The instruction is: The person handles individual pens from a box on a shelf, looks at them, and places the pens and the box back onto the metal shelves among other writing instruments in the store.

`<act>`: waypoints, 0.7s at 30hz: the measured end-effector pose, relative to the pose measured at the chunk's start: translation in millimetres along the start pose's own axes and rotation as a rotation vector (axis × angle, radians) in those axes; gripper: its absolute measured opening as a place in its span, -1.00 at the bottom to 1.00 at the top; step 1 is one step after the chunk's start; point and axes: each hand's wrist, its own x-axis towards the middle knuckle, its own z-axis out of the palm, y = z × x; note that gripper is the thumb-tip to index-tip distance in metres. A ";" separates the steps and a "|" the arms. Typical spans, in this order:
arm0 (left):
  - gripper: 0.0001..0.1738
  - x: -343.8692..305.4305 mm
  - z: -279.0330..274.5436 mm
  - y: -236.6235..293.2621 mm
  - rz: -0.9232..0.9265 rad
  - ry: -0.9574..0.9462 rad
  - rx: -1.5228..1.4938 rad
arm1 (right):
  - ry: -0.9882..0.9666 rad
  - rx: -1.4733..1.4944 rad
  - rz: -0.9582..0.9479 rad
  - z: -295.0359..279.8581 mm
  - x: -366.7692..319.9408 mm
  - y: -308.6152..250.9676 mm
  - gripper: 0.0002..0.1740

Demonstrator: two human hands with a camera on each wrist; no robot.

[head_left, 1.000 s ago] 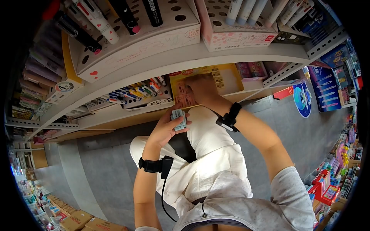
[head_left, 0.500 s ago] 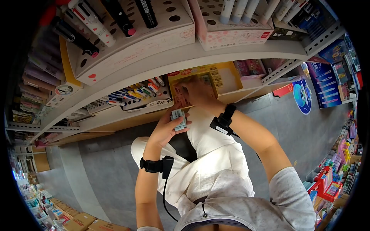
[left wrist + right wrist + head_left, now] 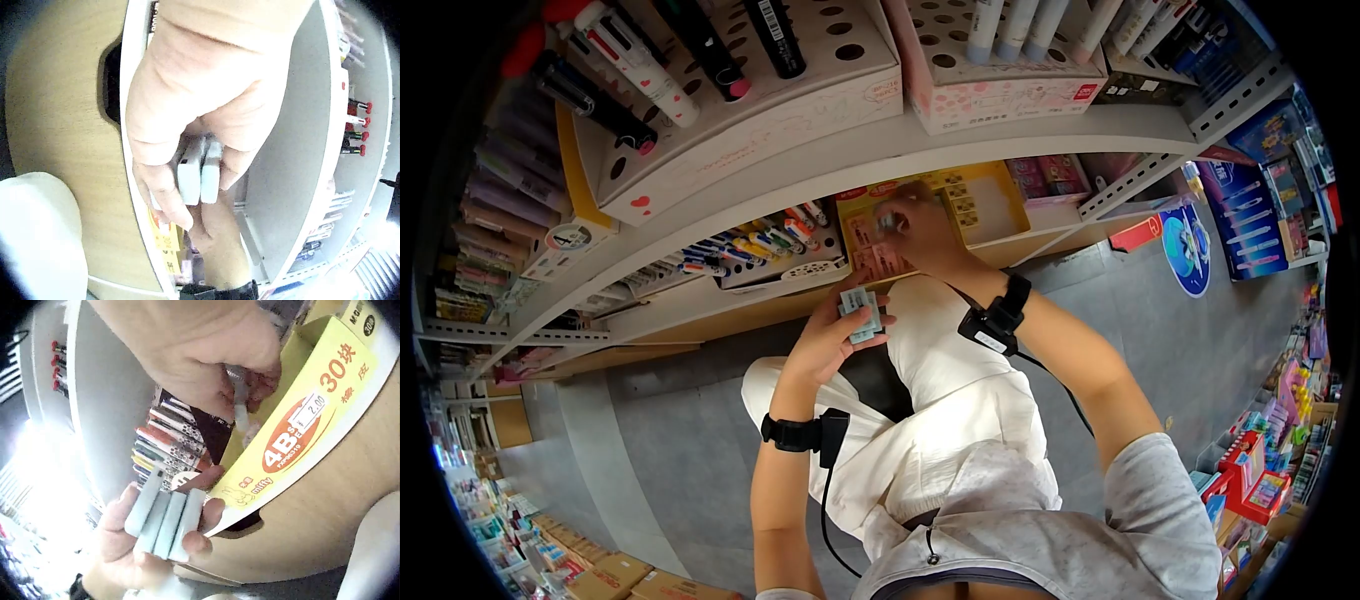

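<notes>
My left hand (image 3: 822, 338) holds several pale blue erasers (image 3: 164, 522) side by side, thumb on one side and fingers on the other, just in front of the shelf. Over the yellow eraser box (image 3: 315, 409), my right hand (image 3: 932, 238) has its fingers curled and pinches one pale eraser (image 3: 240, 411). Pinkish packs (image 3: 880, 262) lie in the box's left part, under that hand. Small yellow-and-black erasers (image 3: 963, 205) line the middle of the box. The right fingertips are partly hidden in the right wrist view.
Left of the box stands a rack of pens (image 3: 765, 240). Pink boxes (image 3: 1050, 177) sit to its right. The upper shelf edge (image 3: 850, 150) hangs close above the right hand, with marker displays (image 3: 750, 140) on top. The person's white-trousered knees (image 3: 940, 340) are just below.
My right hand has shifted and turned over the box; a pale eraser now shows between its fingers. The left hand stays put with its erasers.
</notes>
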 end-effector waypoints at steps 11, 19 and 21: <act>-0.41 -2.8 -3.5 1.9 0.030 -0.006 -0.073 | -0.219 0.050 -0.018 6.3 5.4 8.8 -0.83; -0.48 -5.5 -4.1 -0.2 0.044 0.021 -0.168 | -0.411 0.093 0.085 4.3 8.4 -2.2 -0.75; -0.50 -5.4 -4.4 -1.8 0.051 0.024 -0.182 | -0.371 0.074 0.045 6.5 3.9 0.6 -0.72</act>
